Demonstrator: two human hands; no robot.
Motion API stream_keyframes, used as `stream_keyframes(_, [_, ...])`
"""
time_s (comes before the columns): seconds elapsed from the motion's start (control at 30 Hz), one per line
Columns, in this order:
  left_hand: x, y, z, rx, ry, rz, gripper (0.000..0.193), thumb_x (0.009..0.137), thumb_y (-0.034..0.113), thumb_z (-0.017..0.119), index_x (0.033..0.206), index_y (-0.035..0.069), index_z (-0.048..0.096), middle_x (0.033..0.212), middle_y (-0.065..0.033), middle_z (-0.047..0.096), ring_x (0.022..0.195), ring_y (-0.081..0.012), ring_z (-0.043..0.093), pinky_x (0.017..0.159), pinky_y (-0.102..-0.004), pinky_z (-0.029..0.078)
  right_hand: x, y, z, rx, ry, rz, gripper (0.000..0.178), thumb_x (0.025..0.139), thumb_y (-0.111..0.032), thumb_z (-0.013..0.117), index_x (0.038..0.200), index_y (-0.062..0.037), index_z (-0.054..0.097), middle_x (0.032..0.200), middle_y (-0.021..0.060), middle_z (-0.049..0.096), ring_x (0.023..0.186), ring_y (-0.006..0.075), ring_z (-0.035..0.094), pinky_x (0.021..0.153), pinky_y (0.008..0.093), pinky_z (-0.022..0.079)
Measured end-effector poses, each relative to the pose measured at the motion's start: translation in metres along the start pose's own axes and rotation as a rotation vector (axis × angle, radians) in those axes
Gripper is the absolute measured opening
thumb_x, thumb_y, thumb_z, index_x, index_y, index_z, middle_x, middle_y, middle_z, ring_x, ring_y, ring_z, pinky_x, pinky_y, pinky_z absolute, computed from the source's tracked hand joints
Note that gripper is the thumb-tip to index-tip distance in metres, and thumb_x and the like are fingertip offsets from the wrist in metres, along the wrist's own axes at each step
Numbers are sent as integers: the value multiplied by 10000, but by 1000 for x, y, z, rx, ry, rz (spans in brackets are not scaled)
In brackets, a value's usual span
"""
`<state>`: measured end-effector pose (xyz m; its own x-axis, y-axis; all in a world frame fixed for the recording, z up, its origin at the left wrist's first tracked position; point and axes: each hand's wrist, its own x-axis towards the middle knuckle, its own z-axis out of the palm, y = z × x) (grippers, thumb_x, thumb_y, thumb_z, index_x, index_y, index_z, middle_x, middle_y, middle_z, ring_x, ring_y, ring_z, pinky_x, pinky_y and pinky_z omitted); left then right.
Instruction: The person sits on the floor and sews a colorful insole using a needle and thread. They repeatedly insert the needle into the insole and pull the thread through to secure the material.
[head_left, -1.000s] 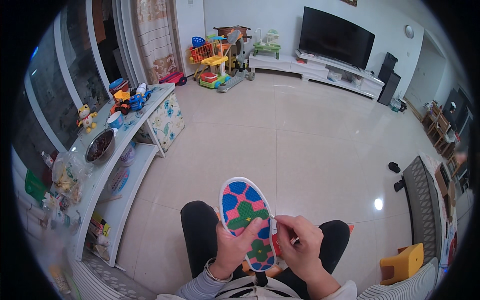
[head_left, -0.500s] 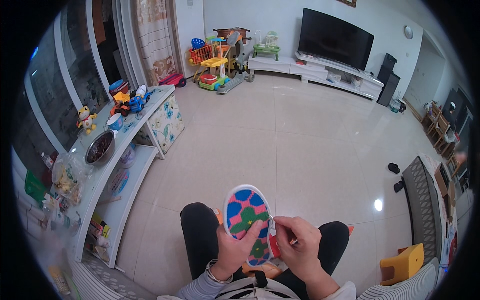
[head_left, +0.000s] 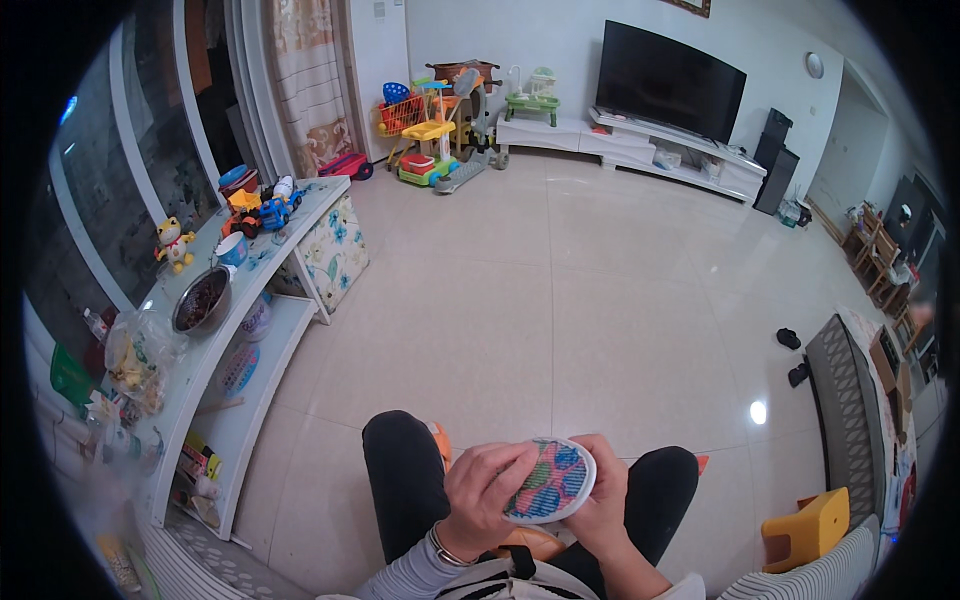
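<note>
Both hands are gripping the insole [head_left: 553, 480], which is sitting over the lap, between the two knees. The left hand [head_left: 485, 500] is folding its fingers across the patterned face, while the right hand [head_left: 603, 505] is closing around the far right edge, its fingertips partly hiding behind the white rim. The face is showing blue, pink and green patches, and the insole is tilting, so part of its length is staying out of sight. A bangle [head_left: 447, 546] is circling the left wrist. To the left, a table [head_left: 328, 187] is carrying a metal bowl [head_left: 203, 302], a cup [head_left: 232, 248], toy trucks [head_left: 272, 211], a plush toy [head_left: 173, 245] and a plastic bag [head_left: 140, 352]; a basket [head_left: 240, 370] is resting on its lower shelf. Across the floor [head_left: 620, 290], a scooter [head_left: 465, 176] is standing near a toy cart [head_left: 402, 117], and a TV [head_left: 668, 82] is standing on a white cabinet [head_left: 545, 134]. A yellow stool [head_left: 822, 520] is standing at the right, and dark shoes [head_left: 788, 338] are lying beyond it.
</note>
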<state>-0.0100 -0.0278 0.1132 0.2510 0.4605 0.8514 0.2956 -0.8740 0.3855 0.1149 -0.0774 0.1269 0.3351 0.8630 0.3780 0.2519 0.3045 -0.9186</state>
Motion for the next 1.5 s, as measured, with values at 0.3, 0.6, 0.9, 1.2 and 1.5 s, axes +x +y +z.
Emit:
stream_keyframes(0.3, [2,3,3,-443,-85,-466,271,721,32,671,979,4,594,890,-105,633,764,-199,620,662,-289,502,12,-9,-21,132,-19,72,71,842,-3,508,848,38,565,789,51,550,729,82,515,635,212,405])
stream_keyframes(0.6, [-3,2,2,-950,-173,-896,242,770,103,675,974,-7,602,870,-75,659,754,-115,627,666,-231,510,17,19,-22,1087,-276,835,247,855,-148,562,1025,31,556,981,123,594,857,164,573,797,313,471])
stream_keyframes(0.9, [-3,-1,4,-1135,-159,-938,252,772,82,671,1003,16,594,893,-64,651,779,-115,625,669,-234,519,17,45,-19,1331,1,958,130,847,-90,549,879,37,548,880,121,593,858,206,581,757,324,501])
stream_keyframes(1.2, [-5,-4,0,-1558,-117,-1112,287,788,-8,595,1060,22,511,948,-88,618,872,-186,618,773,-316,522,29,61,-33,1725,86,902,80,855,29,477,933,38,492,756,66,521,636,122,517,575,205,474])
stream_keyframes(1.5, [-4,-4,-4,-1676,-46,-1149,247,796,36,603,1027,29,517,908,-117,614,830,-209,602,748,-339,511,32,96,-78,1732,309,728,191,796,100,503,970,28,533,787,78,544,659,120,516,570,185,453])
